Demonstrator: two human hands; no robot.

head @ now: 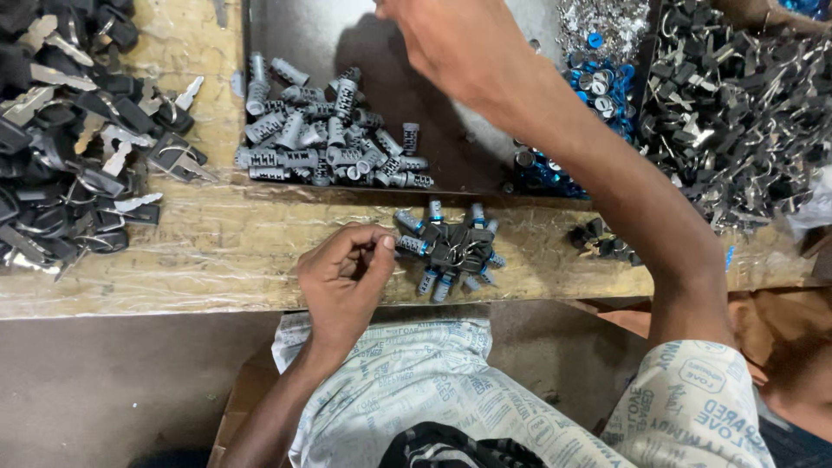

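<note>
On the bench (217, 251) a tray (468, 169) lies toward twelve o'clock, holding a heap of lock cylinders (325, 134) in its nine o'clock part. A cluster of fitted cylinders (451, 251) lies just before the tray, at six o'clock of it. A pile of keys (69, 130) lies at nine o'clock, a pile of small caps (598, 78) at one o'clock, and another key pile (737, 113) at three o'clock.

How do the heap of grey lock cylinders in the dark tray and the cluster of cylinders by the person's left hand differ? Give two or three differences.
The heap in the tray is plain grey; the cluster on the wooden bench has blue ends and black-headed keys fitted. The heap is larger and lies loose; the cluster is small and fanned out. The left hand touches the cluster, not the heap. Both are ribbed grey cylinders.
</note>
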